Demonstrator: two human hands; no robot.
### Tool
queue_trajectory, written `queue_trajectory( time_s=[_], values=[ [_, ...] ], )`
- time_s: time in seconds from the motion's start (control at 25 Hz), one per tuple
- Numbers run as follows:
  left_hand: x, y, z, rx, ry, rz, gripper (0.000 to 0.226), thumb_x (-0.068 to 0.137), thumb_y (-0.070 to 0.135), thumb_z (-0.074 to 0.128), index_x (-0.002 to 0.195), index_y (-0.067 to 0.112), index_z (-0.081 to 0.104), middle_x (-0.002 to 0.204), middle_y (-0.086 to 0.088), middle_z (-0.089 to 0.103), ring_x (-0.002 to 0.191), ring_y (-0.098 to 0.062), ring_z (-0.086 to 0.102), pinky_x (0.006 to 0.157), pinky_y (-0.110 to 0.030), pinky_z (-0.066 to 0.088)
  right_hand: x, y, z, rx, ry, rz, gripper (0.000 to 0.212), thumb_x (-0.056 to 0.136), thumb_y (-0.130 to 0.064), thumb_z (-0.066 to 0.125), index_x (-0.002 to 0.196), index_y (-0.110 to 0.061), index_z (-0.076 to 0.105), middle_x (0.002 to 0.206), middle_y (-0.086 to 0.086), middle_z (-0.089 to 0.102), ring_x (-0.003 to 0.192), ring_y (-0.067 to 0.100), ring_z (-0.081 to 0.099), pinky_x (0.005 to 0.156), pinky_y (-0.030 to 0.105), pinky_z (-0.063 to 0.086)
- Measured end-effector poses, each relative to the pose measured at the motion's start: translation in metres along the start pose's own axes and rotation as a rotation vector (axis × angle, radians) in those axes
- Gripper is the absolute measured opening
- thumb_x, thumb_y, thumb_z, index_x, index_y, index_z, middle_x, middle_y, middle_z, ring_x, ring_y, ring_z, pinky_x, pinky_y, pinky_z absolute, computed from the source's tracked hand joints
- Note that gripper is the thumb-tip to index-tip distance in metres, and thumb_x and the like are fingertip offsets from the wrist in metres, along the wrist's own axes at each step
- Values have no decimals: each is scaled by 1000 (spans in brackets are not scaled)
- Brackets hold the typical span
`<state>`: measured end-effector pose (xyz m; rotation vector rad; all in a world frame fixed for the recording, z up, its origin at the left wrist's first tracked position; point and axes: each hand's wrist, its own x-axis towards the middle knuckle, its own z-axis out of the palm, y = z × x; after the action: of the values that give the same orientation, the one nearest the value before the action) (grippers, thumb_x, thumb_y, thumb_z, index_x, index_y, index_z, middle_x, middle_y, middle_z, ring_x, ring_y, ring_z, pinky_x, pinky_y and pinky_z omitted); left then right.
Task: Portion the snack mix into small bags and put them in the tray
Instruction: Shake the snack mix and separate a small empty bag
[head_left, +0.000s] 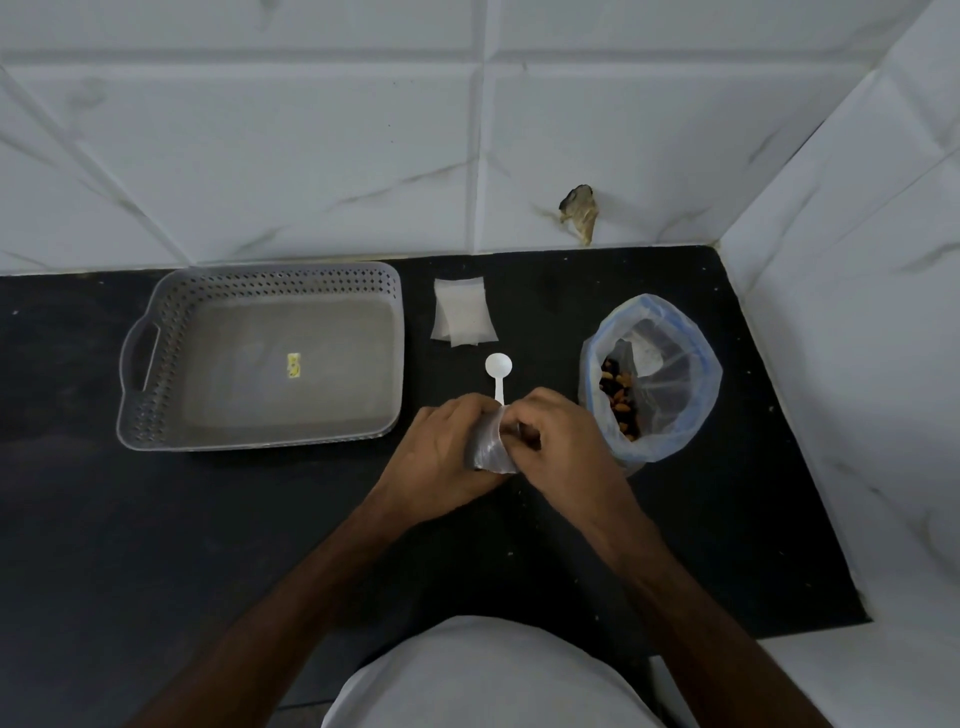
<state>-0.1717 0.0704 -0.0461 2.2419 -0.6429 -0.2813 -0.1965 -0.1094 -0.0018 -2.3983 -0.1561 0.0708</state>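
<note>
A small clear bag (492, 447) is held between both hands over the black counter. My left hand (441, 452) grips its left side and my right hand (558, 441) pinches its top right edge. What the bag holds is hidden by my fingers. A large clear bag with a blue rim (652, 374) stands open at the right, with brown and dark snack mix (618, 400) inside. A white plastic spoon (498, 371) lies just beyond my hands. A short stack of flat small bags (462, 317) lies behind the spoon. The grey perforated tray (156, 410) sits at the left.
The black counter (208, 545) ends at white tiled walls behind and on the right. A small yellow sticker (294, 365) marks the tray's floor. A brown scrap (579, 210) sticks to the back wall above the counter.
</note>
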Motion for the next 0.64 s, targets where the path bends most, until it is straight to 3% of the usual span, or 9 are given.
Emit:
queue_trajectory(
  time_s=[0.08, 0.2, 0.24, 0.28, 0.36, 0.52, 0.64],
  values=[
    [-3, 1, 1, -14, -7, 4, 74, 76, 61, 68, 133, 17, 53, 128, 0, 62, 116, -11, 57, 104, -34, 41, 9, -1, 14, -60, -16, 13, 3, 85, -10, 71, 84, -8, 70, 85, 2, 62, 74, 12, 61, 70, 19, 49],
    [-6, 0, 1, -8, -23, -2, 72, 82, 43, 80, 140, 14, 49, 136, -3, 60, 124, -16, 56, 110, -36, 39, 21, -12, 22, -318, 142, 425, 7, 70, -11, 77, 75, -11, 73, 76, 1, 65, 69, 11, 65, 65, 18, 47],
    [-6, -1, 1, -8, -11, 3, 70, 83, 42, 80, 140, 15, 50, 135, -3, 60, 123, -15, 57, 109, -37, 40, 20, -13, 20, -331, 98, 334, 5, 77, -13, 74, 82, -13, 74, 82, 0, 65, 75, 10, 64, 69, 19, 47],
    [-7, -1, 1, -26, 11, 11, 67, 84, 45, 78, 138, 17, 50, 133, 0, 61, 121, -12, 57, 107, -36, 42, 17, -5, 19, -216, 17, 130, 6, 86, -14, 69, 90, -14, 73, 89, -2, 64, 81, 9, 63, 73, 20, 49],
    [-9, -1, -2, -159, 52, -4, 57, 86, 51, 71, 131, 23, 52, 127, 12, 62, 115, -5, 60, 99, -28, 47, 7, -10, -2, 123, -100, 43, 10, 93, -13, 64, 96, -18, 71, 94, -9, 66, 87, 5, 64, 79, 20, 53],
    [-21, -2, -11, -427, 134, -84, 41, 86, 41, 74, 121, 32, 55, 117, 18, 63, 111, -8, 64, 91, -19, 51, 17, -3, -7, 485, -14, 275, 15, 99, -8, 54, 100, -20, 64, 100, -7, 70, 84, 7, 71, 75, 26, 59],
    [-32, -3, -13, -475, 201, -58, 40, 87, 33, 73, 121, 28, 54, 116, 15, 62, 109, -13, 64, 90, -18, 50, 36, 15, 14, 383, -23, 397, 14, 100, -11, 53, 106, -22, 60, 103, -4, 69, 87, 9, 70, 75, 29, 59]
  ],
)
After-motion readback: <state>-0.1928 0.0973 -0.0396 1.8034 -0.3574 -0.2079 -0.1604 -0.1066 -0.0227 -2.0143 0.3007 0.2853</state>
